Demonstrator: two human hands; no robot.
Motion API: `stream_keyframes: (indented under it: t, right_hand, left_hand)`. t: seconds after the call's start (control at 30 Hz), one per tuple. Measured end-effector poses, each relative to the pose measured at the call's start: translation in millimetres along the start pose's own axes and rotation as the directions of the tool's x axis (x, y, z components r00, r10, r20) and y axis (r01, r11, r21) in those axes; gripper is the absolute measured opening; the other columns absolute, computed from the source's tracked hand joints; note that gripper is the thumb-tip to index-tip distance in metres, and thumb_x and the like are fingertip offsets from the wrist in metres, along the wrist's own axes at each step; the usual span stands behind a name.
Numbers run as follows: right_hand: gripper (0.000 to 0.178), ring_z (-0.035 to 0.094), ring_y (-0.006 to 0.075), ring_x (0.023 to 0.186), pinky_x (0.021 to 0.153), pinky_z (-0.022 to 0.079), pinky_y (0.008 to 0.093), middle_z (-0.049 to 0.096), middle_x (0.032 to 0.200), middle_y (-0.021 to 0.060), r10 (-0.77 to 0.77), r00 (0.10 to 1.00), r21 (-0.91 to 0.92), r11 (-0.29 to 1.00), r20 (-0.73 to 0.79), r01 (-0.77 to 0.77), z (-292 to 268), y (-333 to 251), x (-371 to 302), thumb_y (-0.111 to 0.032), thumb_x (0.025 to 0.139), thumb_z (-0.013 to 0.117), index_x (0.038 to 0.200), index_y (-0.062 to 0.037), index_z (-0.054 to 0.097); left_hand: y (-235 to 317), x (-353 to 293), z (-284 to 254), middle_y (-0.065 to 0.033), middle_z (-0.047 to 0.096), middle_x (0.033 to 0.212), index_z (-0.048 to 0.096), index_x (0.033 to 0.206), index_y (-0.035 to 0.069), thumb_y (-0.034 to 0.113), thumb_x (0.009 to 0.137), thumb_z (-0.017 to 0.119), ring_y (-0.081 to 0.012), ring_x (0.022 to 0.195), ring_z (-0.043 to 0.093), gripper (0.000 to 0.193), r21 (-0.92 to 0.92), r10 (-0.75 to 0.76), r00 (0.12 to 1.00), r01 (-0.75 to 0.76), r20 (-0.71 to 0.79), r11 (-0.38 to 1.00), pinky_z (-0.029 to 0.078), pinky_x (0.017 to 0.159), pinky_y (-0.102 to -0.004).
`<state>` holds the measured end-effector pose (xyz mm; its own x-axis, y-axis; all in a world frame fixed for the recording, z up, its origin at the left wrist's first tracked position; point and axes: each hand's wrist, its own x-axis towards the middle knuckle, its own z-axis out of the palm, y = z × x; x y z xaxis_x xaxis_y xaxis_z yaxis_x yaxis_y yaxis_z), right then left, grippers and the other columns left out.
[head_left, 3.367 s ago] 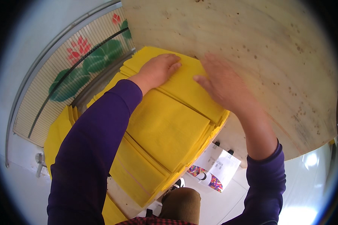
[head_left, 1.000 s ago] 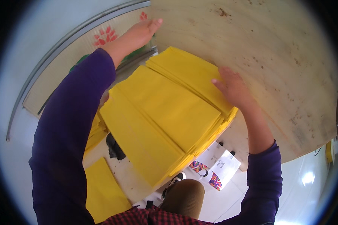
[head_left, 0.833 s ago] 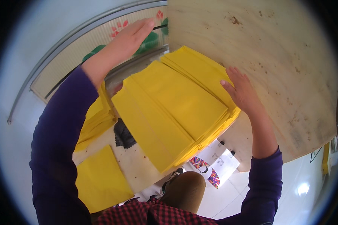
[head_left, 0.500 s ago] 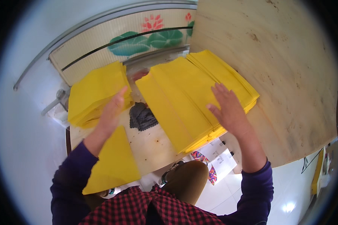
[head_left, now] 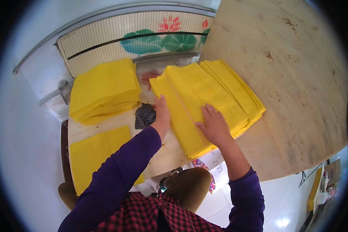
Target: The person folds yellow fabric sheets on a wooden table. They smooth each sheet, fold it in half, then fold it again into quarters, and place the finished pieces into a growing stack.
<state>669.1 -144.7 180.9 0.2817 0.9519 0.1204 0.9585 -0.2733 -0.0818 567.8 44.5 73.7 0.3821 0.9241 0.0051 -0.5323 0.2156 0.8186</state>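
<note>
A wide stack of yellow cloth-like sheets [head_left: 224, 87] lies on the wooden table in front of me, its layers slightly fanned. My right hand [head_left: 215, 124] rests flat on top near the front edge, fingers outstretched. At the stack's left side, my left hand [head_left: 163, 115] touches the edge with its fingers extended; some of them are hidden behind the hand. Left of it sits a crumpled dark grey cloth [head_left: 145, 116] with a zigzag edge. A second, thicker yellow stack [head_left: 104, 87] stands at the back left. Nearer me lies a flat yellow piece [head_left: 100, 149], partly under my left forearm.
The wooden tabletop [head_left: 158, 154] ends close to my knees. A large plywood board [head_left: 282, 89] takes up the right side. Behind the stacks stands a slatted panel [head_left: 104, 36] with painted lotus flowers. A metal bar [head_left: 49, 98] juts out at the left.
My left hand has moved right, from above the gap between the stacks to the wide stack's left edge. My right hand has shifted left and nearer, coming down onto the sheets.
</note>
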Motion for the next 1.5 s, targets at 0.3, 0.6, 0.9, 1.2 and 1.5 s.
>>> stream_keyframes:
  t: [0.3, 0.6, 0.9, 1.2, 1.5]
  right_hand:
    - [0.067, 0.026, 0.0288, 0.140, 0.114, 0.020, 0.0415, 0.031, 0.149, 0.0185, -0.015, 0.999, 0.031, 0.999, -0.036, 0.016, 4.7, 18.7, -0.4, -0.043, 0.093, 0.050, 0.144, -0.0039, 0.031]
    - [0.063, 0.031, 0.0328, 0.136, 0.112, 0.025, 0.0432, 0.034, 0.146, 0.0210, -0.038, 0.995, 0.083, 0.996, -0.090, 0.045, -8.8, 10.4, -4.2, -0.041, 0.092, 0.053, 0.141, -0.0057, 0.036]
    - [0.046, 0.046, 0.0379, 0.124, 0.104, 0.036, 0.0426, 0.050, 0.132, 0.0234, 0.086, 0.920, 0.332, 0.942, -0.382, 0.050, -41.1, 40.1, -47.1, -0.026, 0.090, 0.060, 0.127, -0.0005, 0.051]
    - [0.039, 0.051, 0.0364, 0.120, 0.101, 0.040, 0.0395, 0.055, 0.127, 0.0218, 0.366, 0.866, 0.566, 0.815, -0.340, -0.122, -26.0, 39.5, -115.5, -0.020, 0.090, 0.060, 0.123, 0.0009, 0.055]
    - [0.034, 0.053, 0.0249, 0.119, 0.101, 0.039, 0.0357, 0.061, 0.123, 0.0157, 0.503, 0.838, 0.740, 0.642, -0.210, -0.199, 6.1, 0.5, -164.2, -0.018, 0.094, 0.055, 0.122, 0.0003, 0.057]
  left_hand:
    - [18.0, -16.6, 21.9, -0.0155, 0.023, 0.149, 0.004, 0.149, 0.006, 0.041, 0.101, 0.035, -0.0264, 0.133, 0.034, 0.068, 0.160, -0.027, 0.999, 0.031, -0.028, 0.987, 0.033, 0.106, -0.0348]
    - [25.0, -33.9, 10.8, -0.0169, 0.025, 0.149, 0.004, 0.149, 0.001, 0.036, 0.102, 0.036, -0.0249, 0.132, 0.034, 0.067, 0.067, 0.005, 1.000, -0.006, 0.020, 0.998, 0.030, 0.108, -0.0318]
    - [22.4, -34.8, -14.1, -0.0138, 0.020, 0.153, 0.005, 0.150, 0.003, 0.046, 0.099, 0.039, -0.0229, 0.138, 0.027, 0.074, 0.131, -0.075, 0.996, 0.069, 0.045, 0.989, 0.025, 0.110, -0.0320]
    - [51.9, -53.7, -33.4, -0.0078, 0.014, 0.156, 0.011, 0.151, 0.011, 0.054, 0.096, 0.041, -0.0195, 0.142, 0.016, 0.076, 0.240, -0.117, 0.993, 0.115, -0.007, 0.964, 0.012, 0.113, -0.0336]
    - [115.7, -114.3, -82.3, -0.0067, 0.012, 0.157, 0.011, 0.151, 0.013, 0.057, 0.095, 0.038, -0.0201, 0.144, 0.011, 0.076, 0.315, -0.043, 0.999, 0.049, -0.024, 0.948, 0.007, 0.115, -0.0371]
